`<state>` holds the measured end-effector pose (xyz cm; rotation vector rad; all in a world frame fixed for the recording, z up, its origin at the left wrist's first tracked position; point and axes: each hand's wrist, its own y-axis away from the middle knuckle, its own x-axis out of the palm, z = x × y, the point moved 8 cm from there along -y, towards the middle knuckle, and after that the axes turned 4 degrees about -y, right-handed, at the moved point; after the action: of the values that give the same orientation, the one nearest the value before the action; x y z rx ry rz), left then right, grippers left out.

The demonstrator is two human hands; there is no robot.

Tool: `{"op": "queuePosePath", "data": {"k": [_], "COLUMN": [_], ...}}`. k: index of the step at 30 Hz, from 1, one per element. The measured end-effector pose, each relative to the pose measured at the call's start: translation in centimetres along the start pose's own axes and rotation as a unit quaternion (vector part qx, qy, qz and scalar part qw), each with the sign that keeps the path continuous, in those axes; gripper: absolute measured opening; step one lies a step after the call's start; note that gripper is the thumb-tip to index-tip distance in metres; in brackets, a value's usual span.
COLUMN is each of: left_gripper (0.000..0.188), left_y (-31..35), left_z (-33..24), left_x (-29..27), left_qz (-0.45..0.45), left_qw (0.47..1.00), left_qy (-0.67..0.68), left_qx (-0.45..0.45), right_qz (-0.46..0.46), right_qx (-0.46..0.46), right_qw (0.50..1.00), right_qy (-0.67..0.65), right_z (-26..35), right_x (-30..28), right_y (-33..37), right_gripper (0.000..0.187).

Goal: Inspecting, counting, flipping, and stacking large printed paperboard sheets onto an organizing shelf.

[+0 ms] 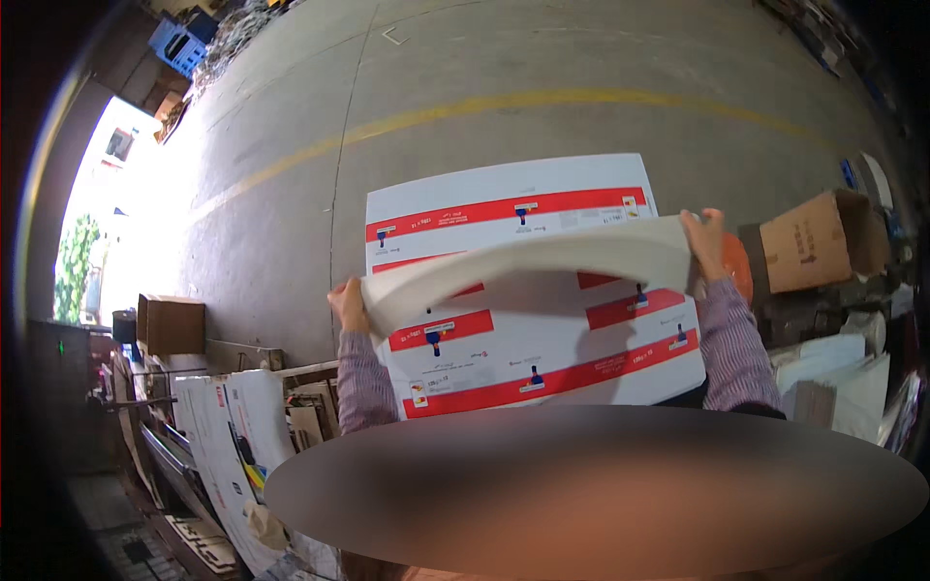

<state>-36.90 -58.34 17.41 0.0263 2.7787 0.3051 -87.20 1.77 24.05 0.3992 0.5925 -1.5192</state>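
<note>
A plain off-white cardboard sheet (523,256) bows upward between my two hands. Its left end is gripped by my left hand (350,306), fingers curled round the edge. At the opposite end my right hand (706,242) pinches the other corner, a little higher and farther out. Beneath the bent sheet lies a white printed cardboard sheet (562,349) with red bands and small blue pictures; the bent one casts a shadow on it. Whether more sheets are stacked below is hidden.
An orange rounded object (737,268) shows beside my right wrist. Farther right stands an open brown carton (809,242). Another brown carton (170,324) sits at left, near the bright doorway. Flattened cardboard (232,426) leans at lower left. A yellow line (465,108) crosses the concrete floor ahead.
</note>
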Motion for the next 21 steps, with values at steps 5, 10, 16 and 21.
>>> {"op": "queuePosePath", "data": {"k": [5,10,16,21], "left_gripper": [0.043,0.039,0.028,0.026], "left_y": [6.1,16.4,29.3,50.6], "left_z": [-3.6,-15.0,-21.7,-30.7], "left_x": [-3.5,3.2,17.7,22.6], "left_qz": [0.182,0.414,0.585,0.533], "left_qw": [0.98,0.89,0.808,0.43], "left_qy": [0.015,-0.071,-0.006,0.041], "left_qx": [-0.081,0.177,0.069,0.728], "right_qz": [-0.061,-0.129,-0.319,-0.466], "right_qx": [0.107,0.262,0.383,0.289], "right_qw": [0.992,0.942,0.826,0.751], "right_qy": [-0.029,-0.168,-0.264,-0.367], "right_z": [-2.7,-4.2,-5.7,-5.8], "right_x": [-15.1,-31.4,-34.3,-41.0], "right_y": [15.5,31.6,52.4,61.3], "right_gripper": [0.05,0.042,0.036,0.034]}}
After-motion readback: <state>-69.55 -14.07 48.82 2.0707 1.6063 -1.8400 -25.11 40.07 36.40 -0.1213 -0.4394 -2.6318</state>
